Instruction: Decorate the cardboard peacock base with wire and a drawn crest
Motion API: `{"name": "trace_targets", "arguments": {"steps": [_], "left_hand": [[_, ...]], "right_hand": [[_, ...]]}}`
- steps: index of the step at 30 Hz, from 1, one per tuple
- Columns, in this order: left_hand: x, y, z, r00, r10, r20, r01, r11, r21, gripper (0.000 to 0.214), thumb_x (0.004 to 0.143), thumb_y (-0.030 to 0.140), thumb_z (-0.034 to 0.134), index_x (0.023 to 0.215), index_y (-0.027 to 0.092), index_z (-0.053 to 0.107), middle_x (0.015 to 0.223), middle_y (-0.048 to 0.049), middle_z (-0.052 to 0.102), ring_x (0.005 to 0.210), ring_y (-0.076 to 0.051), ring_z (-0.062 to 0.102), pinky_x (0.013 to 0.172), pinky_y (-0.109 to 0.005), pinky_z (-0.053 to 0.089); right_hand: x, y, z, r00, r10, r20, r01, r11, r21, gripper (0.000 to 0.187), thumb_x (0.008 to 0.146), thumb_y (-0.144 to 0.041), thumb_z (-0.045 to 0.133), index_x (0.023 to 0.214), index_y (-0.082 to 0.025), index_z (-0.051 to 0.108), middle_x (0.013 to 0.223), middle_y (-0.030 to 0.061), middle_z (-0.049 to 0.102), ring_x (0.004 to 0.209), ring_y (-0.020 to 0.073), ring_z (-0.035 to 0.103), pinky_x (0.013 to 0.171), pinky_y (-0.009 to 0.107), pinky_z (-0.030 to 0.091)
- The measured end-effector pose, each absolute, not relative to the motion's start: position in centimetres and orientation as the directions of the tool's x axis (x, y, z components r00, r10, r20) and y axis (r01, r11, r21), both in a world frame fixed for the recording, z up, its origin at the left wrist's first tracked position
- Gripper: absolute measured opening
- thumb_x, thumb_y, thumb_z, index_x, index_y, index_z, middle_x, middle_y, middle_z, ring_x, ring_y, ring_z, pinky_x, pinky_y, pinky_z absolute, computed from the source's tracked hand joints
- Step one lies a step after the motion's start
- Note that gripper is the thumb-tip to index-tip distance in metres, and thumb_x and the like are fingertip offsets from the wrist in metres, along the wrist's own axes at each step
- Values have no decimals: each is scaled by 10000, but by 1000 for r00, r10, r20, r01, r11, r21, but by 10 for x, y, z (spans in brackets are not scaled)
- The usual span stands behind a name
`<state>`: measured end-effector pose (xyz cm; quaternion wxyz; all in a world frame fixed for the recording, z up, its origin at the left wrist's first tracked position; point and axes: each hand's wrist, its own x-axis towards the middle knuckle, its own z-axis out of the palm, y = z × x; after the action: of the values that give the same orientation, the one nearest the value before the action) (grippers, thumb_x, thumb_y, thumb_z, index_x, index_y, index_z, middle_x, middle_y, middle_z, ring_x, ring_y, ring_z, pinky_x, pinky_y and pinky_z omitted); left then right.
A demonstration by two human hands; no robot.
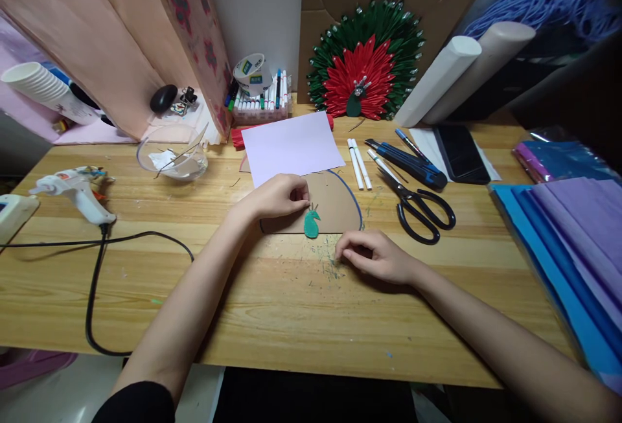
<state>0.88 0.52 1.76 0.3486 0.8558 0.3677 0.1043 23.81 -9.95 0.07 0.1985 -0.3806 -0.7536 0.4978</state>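
Note:
A small green bird-shaped cutout [311, 223] with thin dark strips at its head lies on a cardboard half-round [335, 209] with a blue-drawn edge. My left hand [279, 196] rests over the cardboard, its fingers pinched together close beside those strips. Whatever is in that pinch is too small to make out. My right hand [376, 256] lies on the table just below the cardboard's right corner. Its fingers are curled in and nothing shows in them. A sheet of lilac paper [294, 146] covers the cardboard's upper left part.
Scissors [418, 206], a utility knife [408, 164] and white markers [358, 164] lie to the right. A glue gun [80, 193] with its cord and a clear bowl [172, 157] stand left. A green-and-red peacock [364, 67] leans at the back. Folded paper [578, 216] lies far right.

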Motion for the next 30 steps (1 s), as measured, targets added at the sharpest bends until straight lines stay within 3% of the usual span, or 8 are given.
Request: {"name": "trace_targets", "arguments": {"steps": [4, 9, 13, 16, 18, 22, 26, 30], "left_hand": [[7, 7, 16, 705, 706, -69, 545, -477, 689, 166, 791, 290, 535, 797, 146, 618, 715, -16, 612, 619, -109, 512, 575, -228, 376], [-1, 6, 21, 577, 817, -26, 619, -415, 667, 332, 887, 371, 372, 772, 159, 600, 743, -22, 633, 675, -133, 544, 624, -245, 384], [-24, -3, 28, 325, 944, 55, 777, -300, 553, 380, 897, 401, 341, 735, 166, 591, 688, -28, 619, 654, -151, 543, 610, -257, 362], [-53, -16, 38, 302, 949, 94, 832, -310, 460, 372, 876, 443, 384, 831, 167, 630, 724, -39, 624, 653, -154, 536, 606, -256, 358], [-73, -27, 46, 377, 926, 21, 836, -350, 424, 376, 821, 482, 481, 953, 168, 641, 745, -41, 630, 655, -155, 538, 594, -248, 359], [-102, -48, 62, 507, 845, -169, 826, -420, 377, 305, 770, 440, 561, 758, 164, 690, 734, -56, 634, 632, -143, 540, 567, -239, 353], [-107, -54, 72, 517, 854, -66, 699, -376, 609, 301, 782, 441, 553, 702, 177, 672, 700, -37, 630, 647, -140, 547, 590, -236, 390], [-104, -47, 75, 152, 968, 200, 346, -241, 907, 251, 716, 433, 651, 659, 188, 646, 637, -2, 592, 634, -120, 534, 606, -231, 420]], "right_hand": [[238, -100, -1, -597, 798, -77, 339, 164, -926, 157, 839, -262, 505, 800, -165, 622, 696, 25, 612, 596, 118, 518, 549, 233, 387], [238, -97, -3, -395, 916, -63, 133, -11, -991, 192, 874, -315, 461, 969, -188, 569, 536, -58, 437, 472, 91, 382, 464, 217, 317], [245, -83, -4, -205, 979, -9, 136, 20, -991, 216, 845, -320, 505, 998, -188, 580, 762, 8, 556, 612, 107, 479, 559, 243, 401], [253, -73, 1, -128, 990, 51, 269, 84, -960, 272, 817, -358, 538, 1016, -182, 593, 921, 54, 572, 697, 133, 514, 601, 269, 423], [258, -68, 9, -201, 978, 53, 423, 135, -896, 335, 784, -393, 586, 1046, -185, 598, 943, 62, 578, 659, 132, 499, 584, 277, 414], [262, -61, 32, -535, 841, -79, 641, 344, -687, 321, 699, -365, 696, 970, -199, 656, 843, 49, 628, 682, 160, 531, 619, 288, 414], [251, -46, 52, -638, 769, -52, 657, 508, -557, 137, 807, -267, 574, 813, -189, 686, 762, 60, 654, 708, 174, 566, 663, 305, 412], [225, -25, 64, -650, 760, 18, 541, 479, -691, 198, 828, -320, 554, 768, -168, 667, 725, 42, 642, 683, 156, 559, 647, 297, 420]]}}
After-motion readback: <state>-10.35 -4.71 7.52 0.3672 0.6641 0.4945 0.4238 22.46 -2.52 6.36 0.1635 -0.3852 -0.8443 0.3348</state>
